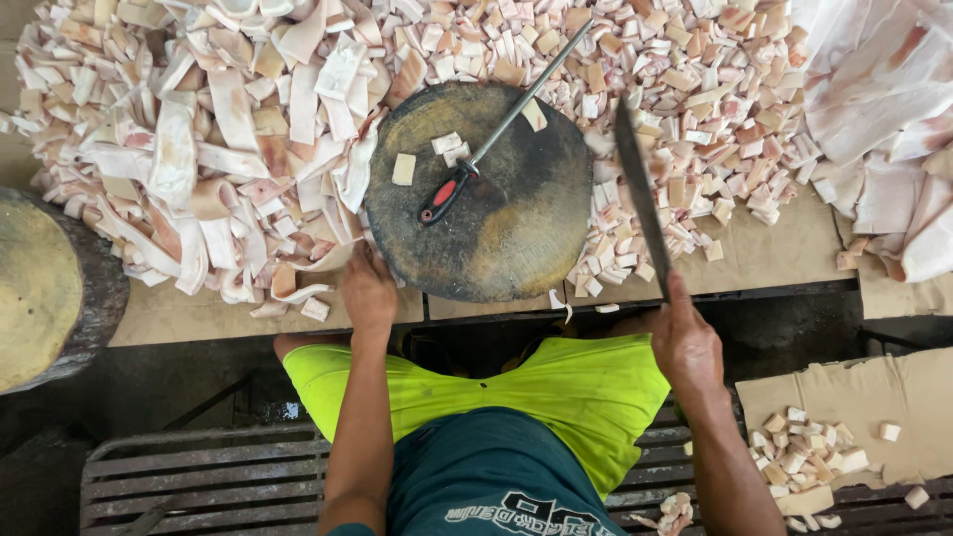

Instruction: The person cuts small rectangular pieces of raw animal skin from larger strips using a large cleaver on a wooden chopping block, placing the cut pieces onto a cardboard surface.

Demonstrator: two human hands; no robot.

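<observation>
A round dark wooden chopping block (496,218) sits on the table in front of me. Across it lies a sharpening steel (496,134) with a red and black handle, next to a few small pale cut pieces (403,169). My left hand (369,293) rests at the block's near left edge, touching long pale strips of pork skin (199,159). My right hand (685,342) grips the handle of a large cleaver (640,189), its blade edge-on and pointing away over the cut pieces at the block's right.
Small cut cubes (675,79) are heaped behind and right of the block. Large uncut slabs (884,89) lie far right. Another wooden block (40,288) stands at left. Cardboard with cut pieces (824,452) lies lower right, over a metal grate bench (199,476).
</observation>
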